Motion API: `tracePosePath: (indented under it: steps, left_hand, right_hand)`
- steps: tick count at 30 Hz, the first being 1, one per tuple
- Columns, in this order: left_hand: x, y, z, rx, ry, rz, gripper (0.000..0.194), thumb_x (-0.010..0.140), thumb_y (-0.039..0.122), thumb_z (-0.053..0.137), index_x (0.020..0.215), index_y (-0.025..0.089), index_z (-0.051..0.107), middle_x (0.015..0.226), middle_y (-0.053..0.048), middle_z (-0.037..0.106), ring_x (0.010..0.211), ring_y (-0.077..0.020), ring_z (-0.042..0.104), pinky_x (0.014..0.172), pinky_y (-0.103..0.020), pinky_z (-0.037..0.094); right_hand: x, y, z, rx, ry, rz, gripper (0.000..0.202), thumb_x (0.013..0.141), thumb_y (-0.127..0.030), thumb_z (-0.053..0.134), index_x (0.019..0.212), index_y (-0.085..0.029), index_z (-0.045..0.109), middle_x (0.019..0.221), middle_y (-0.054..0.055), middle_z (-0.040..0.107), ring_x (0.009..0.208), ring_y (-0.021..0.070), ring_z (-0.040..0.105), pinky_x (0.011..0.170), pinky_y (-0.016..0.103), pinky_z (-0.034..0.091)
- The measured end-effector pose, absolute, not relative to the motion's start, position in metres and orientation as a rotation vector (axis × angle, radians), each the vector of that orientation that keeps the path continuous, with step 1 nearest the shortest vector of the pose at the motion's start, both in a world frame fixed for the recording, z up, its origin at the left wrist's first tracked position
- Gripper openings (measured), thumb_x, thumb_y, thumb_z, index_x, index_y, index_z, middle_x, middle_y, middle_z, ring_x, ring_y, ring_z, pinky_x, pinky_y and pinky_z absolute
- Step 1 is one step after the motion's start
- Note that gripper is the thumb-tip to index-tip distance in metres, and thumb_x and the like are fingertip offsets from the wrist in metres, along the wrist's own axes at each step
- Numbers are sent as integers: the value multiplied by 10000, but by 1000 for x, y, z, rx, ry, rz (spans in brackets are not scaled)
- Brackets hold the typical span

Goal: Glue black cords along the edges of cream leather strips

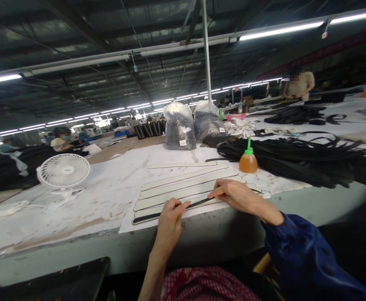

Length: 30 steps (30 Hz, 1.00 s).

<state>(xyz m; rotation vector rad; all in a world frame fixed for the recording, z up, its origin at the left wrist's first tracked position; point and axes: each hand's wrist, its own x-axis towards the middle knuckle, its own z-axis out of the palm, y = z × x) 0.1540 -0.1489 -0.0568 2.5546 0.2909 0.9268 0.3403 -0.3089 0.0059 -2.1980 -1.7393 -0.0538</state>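
A narrow black strip [199, 203] lies along the nearest of several long cream pieces with dark outlines. My left hand [170, 219] has its fingers closed at the strip's middle, low against the piece. Farther right, my right hand [233, 194] pinches the same strip between thumb and fingers. Beyond both hands, more cream pieces [183, 182] lie side by side on a white sheet [126, 225]. The fingertips partly cover the strip where they meet it.
A squeeze bottle [248, 162] of amber liquid stands right of the pieces, before a heap of black strips [283, 156]. Two filled plastic bags [179, 127] sit behind. A white fan [64, 170] is at left. The table edge [85, 237] runs close by. Other people work farther off.
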Motion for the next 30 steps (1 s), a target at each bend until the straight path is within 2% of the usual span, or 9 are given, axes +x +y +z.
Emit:
tracePosePath:
  steps: [7, 13, 23, 26, 30]
  left_hand:
    - [156, -143, -61, 2686, 220, 913, 422, 884, 90, 370, 1080, 272, 695, 868, -65, 548, 833, -194, 504, 748, -343, 475]
    - [156, -143, -62, 2716, 229, 946, 438, 864, 65, 377, 1063, 278, 703, 858, -64, 552, 819, -197, 497, 743, -350, 476]
    - [154, -151, -56, 2781, 283, 928, 409, 878, 54, 377, 1044, 230, 707, 849, -68, 555, 817, -203, 485, 742, -351, 462]
    - [155, -153, -50, 2811, 276, 959, 395, 864, 51, 395, 1021, 240, 704, 910, -73, 578, 874, -222, 492, 776, -375, 452]
    - [174, -169, -41, 2598, 209, 1030, 318, 901, 96, 363, 989, 185, 656, 968, -77, 589, 940, -213, 514, 828, -359, 447]
  right_hand:
    - [348, -312, -6, -2201, -1736, -57, 330, 852, -143, 514, 975, -352, 738, 959, 10, 648, 832, 160, 610, 671, 239, 421]
    - [353, -311, -14, -2154, -1760, -86, 337, 838, -126, 511, 966, -334, 742, 915, 19, 635, 820, 144, 596, 664, 227, 414]
    - [348, -315, -12, -2153, -1788, -131, 339, 839, -113, 516, 991, -319, 738, 880, 25, 618, 773, 137, 583, 630, 224, 392]
    - [345, -316, -10, -2186, -1771, -127, 344, 838, -107, 518, 989, -323, 740, 884, 26, 619, 760, 139, 583, 622, 225, 392]
    - [341, -314, -9, -2205, -1745, -126, 339, 839, -115, 529, 1004, -326, 737, 886, 30, 619, 785, 139, 586, 625, 215, 395]
